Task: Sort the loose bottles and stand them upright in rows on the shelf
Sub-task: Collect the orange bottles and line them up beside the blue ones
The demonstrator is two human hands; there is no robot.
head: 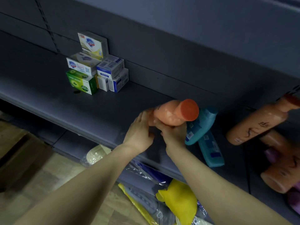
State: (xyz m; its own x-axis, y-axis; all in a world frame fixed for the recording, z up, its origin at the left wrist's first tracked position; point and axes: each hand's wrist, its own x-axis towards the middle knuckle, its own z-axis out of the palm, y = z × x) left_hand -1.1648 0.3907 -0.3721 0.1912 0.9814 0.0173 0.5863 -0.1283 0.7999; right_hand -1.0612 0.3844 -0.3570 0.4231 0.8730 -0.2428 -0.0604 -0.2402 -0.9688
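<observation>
Above shelf [97,109], bottle [167,115], cap [189,110] rightward

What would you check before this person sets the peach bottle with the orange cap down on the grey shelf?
1. Grip: left hand and right hand both hold the peach plastic bottle with the orange cap: ok.
2. Its base on the grey metal shelf: cannot tell, hands hide it.
3. Bare shelf left of it: ok.
4. Two teal plastic bottles beside it upright: not ok, lying down.
5. The peach bottles at the right upright: not ok, lying down.
6. Stacked soap boxes well apart: ok.
</observation>
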